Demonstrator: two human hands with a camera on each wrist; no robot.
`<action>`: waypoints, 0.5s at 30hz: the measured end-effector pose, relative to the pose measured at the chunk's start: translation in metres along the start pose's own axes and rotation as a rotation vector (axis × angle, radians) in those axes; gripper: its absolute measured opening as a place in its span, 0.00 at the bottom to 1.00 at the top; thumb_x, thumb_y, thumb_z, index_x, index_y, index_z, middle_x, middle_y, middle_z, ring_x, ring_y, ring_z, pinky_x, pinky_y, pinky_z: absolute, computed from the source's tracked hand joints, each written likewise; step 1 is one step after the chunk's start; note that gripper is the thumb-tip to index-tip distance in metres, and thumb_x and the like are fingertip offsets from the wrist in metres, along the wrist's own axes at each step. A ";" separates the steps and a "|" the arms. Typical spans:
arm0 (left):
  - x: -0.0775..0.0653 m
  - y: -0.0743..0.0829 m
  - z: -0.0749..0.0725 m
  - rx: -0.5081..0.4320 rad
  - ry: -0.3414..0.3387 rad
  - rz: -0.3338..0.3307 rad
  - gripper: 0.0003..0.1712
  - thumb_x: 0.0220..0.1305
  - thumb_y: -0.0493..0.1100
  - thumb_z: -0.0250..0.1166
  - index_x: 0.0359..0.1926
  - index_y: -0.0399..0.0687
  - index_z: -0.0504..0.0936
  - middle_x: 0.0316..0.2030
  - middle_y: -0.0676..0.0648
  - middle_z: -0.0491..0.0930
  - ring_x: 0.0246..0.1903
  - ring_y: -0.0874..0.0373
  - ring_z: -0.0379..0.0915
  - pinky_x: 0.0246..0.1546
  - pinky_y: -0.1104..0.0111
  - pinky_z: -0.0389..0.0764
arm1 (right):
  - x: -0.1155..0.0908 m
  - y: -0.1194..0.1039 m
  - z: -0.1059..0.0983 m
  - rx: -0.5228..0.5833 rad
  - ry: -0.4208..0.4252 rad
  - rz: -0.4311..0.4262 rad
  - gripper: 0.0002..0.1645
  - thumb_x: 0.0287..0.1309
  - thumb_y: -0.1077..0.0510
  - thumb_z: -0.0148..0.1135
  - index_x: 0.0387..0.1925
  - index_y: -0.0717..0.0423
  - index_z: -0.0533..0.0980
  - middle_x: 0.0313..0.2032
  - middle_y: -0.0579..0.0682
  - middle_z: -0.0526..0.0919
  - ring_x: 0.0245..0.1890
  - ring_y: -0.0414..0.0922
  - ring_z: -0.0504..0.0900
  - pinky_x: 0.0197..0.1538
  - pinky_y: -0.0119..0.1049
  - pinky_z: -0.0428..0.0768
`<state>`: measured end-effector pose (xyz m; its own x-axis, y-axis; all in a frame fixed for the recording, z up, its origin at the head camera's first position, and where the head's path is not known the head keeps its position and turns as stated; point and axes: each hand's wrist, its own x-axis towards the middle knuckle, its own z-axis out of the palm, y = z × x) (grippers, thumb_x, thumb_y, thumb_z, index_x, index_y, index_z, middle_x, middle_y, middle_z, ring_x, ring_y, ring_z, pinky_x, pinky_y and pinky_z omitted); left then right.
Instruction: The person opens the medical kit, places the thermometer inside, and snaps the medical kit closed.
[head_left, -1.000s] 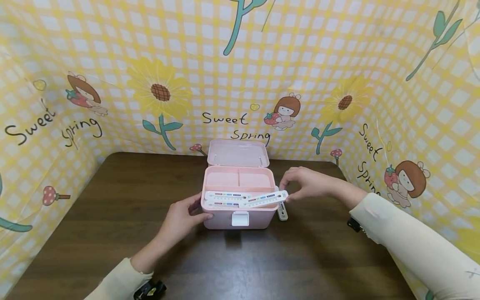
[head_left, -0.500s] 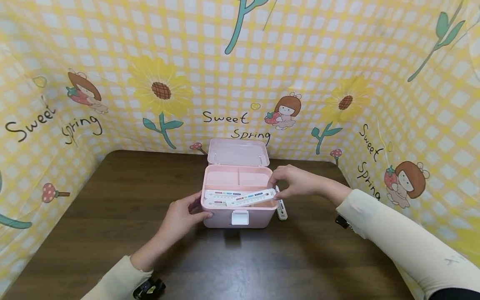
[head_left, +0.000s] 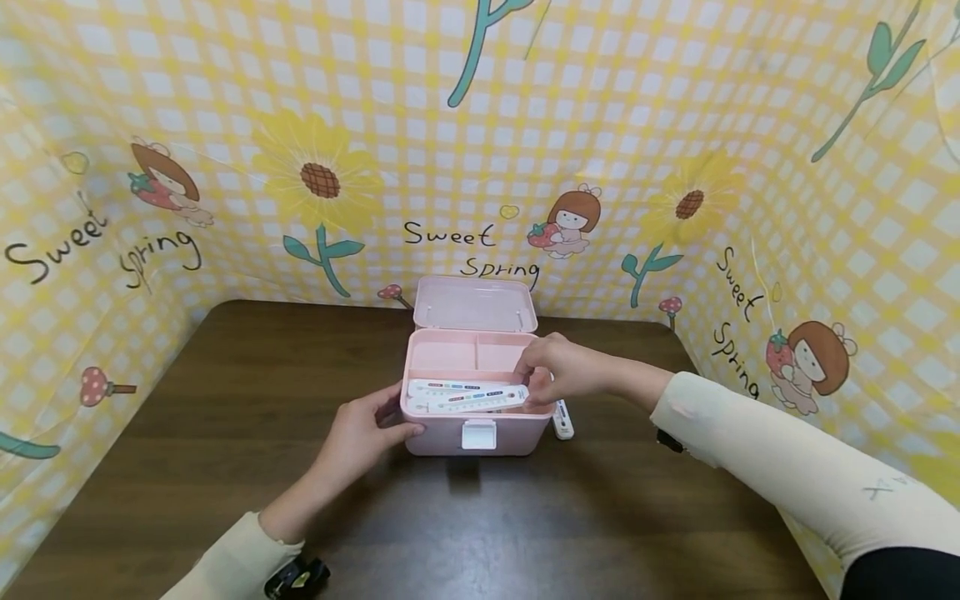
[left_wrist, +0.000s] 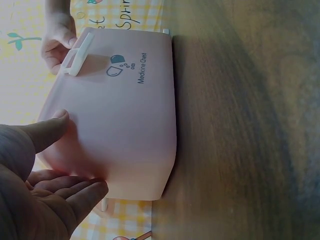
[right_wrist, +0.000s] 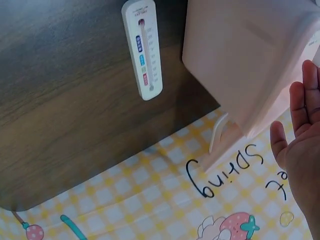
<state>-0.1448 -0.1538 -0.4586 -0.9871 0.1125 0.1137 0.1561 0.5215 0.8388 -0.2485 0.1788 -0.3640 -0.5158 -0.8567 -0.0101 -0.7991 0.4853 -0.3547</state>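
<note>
A pink medicine box (head_left: 429,437) stands with its lid (head_left: 476,305) tipped back; "Medicine Chest" is printed on the front. My left hand (head_left: 362,429) grips its near left corner, thumb (left_wrist: 49,134) on the front and fingers (left_wrist: 82,197) along the side. Over the front compartment, my right hand (head_left: 562,369) pinches the right end of a white thermometer (head_left: 480,397) with a printed scale. That thermometer lies slanted across others in the compartment, partly covering them. Another thermometer (right_wrist: 142,50) lies on the table right of the box. The right hand's grip is out of frame in the right wrist view.
Behind the front compartment, a divider splits the tray into two back compartments (head_left: 442,350). A white latch (head_left: 478,434) hangs at the box front. The dark wooden table (head_left: 300,367) meets a yellow checked cloth (head_left: 465,150) at the back and sides.
My right hand has moved left and in over the box, carrying the thermometer from the right rim down into the front compartment. The left hand stays at the corner.
</note>
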 end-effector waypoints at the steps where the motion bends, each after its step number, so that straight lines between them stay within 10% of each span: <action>1: 0.000 0.000 0.000 -0.001 0.002 -0.001 0.46 0.53 0.50 0.81 0.71 0.43 0.74 0.64 0.40 0.79 0.60 0.45 0.80 0.52 0.57 0.85 | 0.001 -0.001 0.001 -0.006 0.002 0.000 0.13 0.52 0.51 0.78 0.39 0.48 0.85 0.36 0.40 0.85 0.42 0.42 0.80 0.55 0.43 0.69; 15: -0.001 -0.001 0.001 -0.012 0.001 0.017 0.46 0.53 0.51 0.81 0.71 0.43 0.74 0.63 0.39 0.80 0.59 0.45 0.81 0.52 0.57 0.86 | 0.014 -0.009 0.013 -0.008 -0.011 0.005 0.11 0.54 0.52 0.78 0.39 0.44 0.85 0.36 0.36 0.85 0.45 0.39 0.76 0.62 0.48 0.61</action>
<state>-0.1440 -0.1537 -0.4602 -0.9844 0.1206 0.1279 0.1720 0.5091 0.8434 -0.2439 0.1603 -0.3729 -0.5166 -0.8559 -0.0224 -0.7989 0.4912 -0.3472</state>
